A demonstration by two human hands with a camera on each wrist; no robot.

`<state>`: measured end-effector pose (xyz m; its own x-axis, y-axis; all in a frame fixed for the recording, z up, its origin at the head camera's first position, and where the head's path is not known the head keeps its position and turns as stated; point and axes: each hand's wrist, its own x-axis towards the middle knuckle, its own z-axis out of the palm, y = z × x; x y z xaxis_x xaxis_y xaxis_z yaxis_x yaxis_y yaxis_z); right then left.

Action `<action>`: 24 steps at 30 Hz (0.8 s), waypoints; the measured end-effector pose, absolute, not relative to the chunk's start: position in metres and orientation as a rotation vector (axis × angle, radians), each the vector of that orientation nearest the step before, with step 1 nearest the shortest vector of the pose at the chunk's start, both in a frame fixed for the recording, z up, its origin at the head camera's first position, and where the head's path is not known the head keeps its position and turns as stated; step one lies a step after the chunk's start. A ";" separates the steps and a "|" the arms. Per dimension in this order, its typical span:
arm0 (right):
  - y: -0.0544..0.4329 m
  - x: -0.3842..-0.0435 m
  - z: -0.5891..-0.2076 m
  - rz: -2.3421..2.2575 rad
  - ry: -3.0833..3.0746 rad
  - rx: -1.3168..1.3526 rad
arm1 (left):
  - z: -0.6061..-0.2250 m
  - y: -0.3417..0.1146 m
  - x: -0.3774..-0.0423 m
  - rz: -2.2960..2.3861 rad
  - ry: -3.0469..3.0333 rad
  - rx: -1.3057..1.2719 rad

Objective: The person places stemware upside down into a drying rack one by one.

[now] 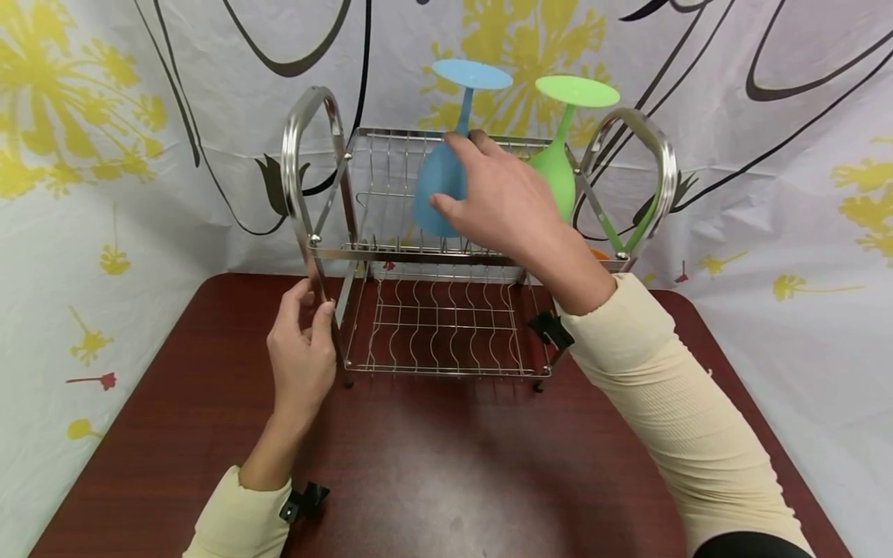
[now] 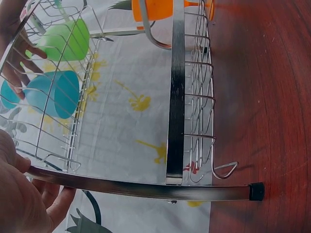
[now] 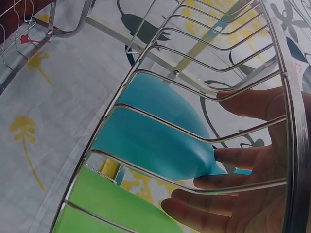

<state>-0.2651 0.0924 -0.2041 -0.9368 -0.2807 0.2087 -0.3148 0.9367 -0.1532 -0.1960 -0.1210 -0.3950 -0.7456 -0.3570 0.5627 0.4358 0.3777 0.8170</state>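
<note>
A blue plastic goblet [image 1: 438, 194] stands upside down on the upper tier of a metal dish rack [image 1: 446, 254]. My right hand [image 1: 512, 198] is at this goblet, its thumb in front of the bowl and other fingers by the stem. Seen from the right wrist, the right fingers [image 3: 238, 158] look fairly straight and spread, and the thumb stands apart from the bowl. Beside it, a green goblet [image 1: 558, 174] is also inverted, partly behind the right hand. My left hand [image 1: 303, 349] grips the rack's left upright, thumb and fingers on either side of the bar.
Something orange [image 2: 153, 9] shows at the rack's far side, mostly hidden in the head view. The wire lower tier [image 1: 446, 325] sits just above the dark red table [image 1: 446, 465]. A patterned white cloth [image 1: 230, 77] hangs close behind.
</note>
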 end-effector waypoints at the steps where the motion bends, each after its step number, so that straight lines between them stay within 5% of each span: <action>1: 0.092 -0.265 -0.204 0.273 -2.910 0.456 | -0.395 -0.121 -0.196 -1.439 -1.936 -0.068; 24: 0.106 -0.246 -0.201 0.315 -2.909 0.479 | -0.397 -0.121 -0.191 -1.400 -1.898 -0.026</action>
<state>-0.2458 0.1062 -0.2010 -0.9327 -0.2960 0.2060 -0.3332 0.9258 -0.1784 -0.1906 -0.1208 -0.3968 -0.7086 -0.4036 0.5788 0.4336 0.3981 0.8084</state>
